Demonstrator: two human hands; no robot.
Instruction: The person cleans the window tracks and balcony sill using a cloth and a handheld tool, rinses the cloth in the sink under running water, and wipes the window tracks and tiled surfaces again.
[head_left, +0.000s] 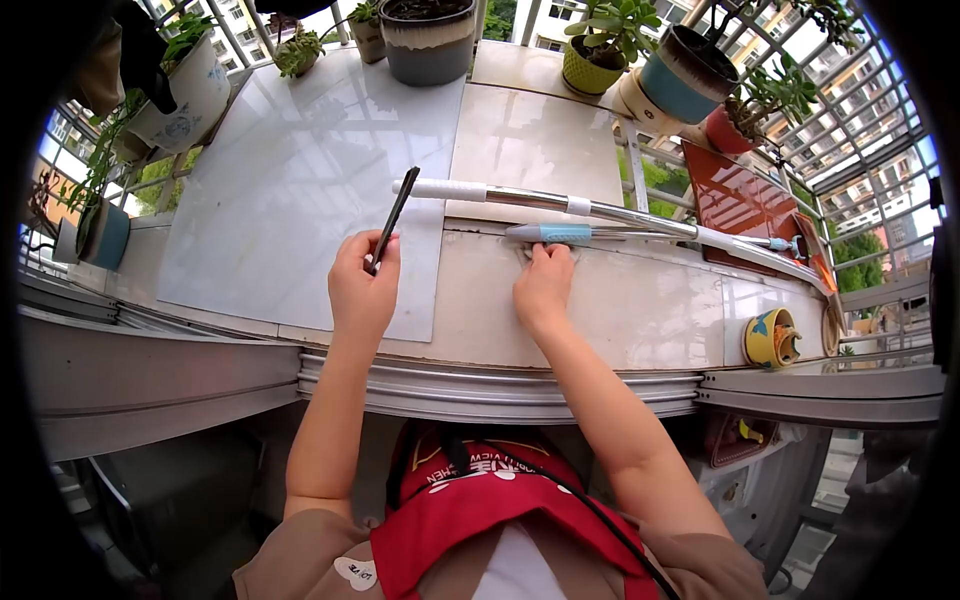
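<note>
My left hand (362,285) is closed around a thin black stick-like tool (396,213), holding it upright and tilted over the pale stone ledge (620,300). My right hand (543,285) rests on the ledge, fingertips touching a small crumpled grey thing just below a blue-and-grey handle (560,234). That handle lies next to a long metal pole with a white grip (455,189). Both poles run off to the right along the ledge.
A pale flat sheet (290,190) covers the ledge's left part. Potted plants line the far edge: a grey pot (428,42), a yellow-green pot (590,72), a blue-and-white pot (680,78). A small yellow cup (768,340) sits right. A window track (500,385) runs below.
</note>
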